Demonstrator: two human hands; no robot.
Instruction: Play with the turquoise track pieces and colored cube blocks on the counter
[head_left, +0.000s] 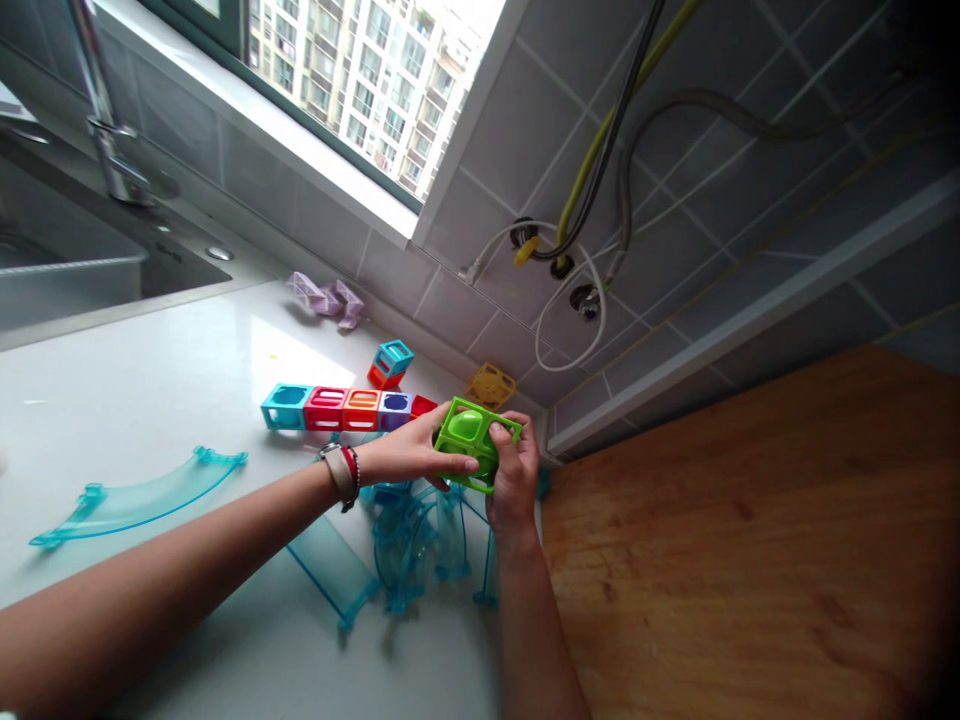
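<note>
My left hand (420, 447) and my right hand (514, 465) both grip a bright green openwork block piece (466, 426), one from each side, with thumbs on its near face. Just beyond my left hand lies a row of joined cube frames (327, 408) in blue, red, orange and purple. Behind that row, a blue cube frame (394, 357) rests on a red-orange one (385, 377). A yellow openwork block (491, 385) stands by the wall behind the green piece. Under my hands is a pile of translucent blue track pieces (405, 545).
A curved blue track piece (154, 500) lies on the white counter (67, 400) at the left, another below my left wrist. Crumpled purple wrapping (324, 298) lies near the wall. The sink (67, 235) is upper left, a wooden board (735, 540) at the right.
</note>
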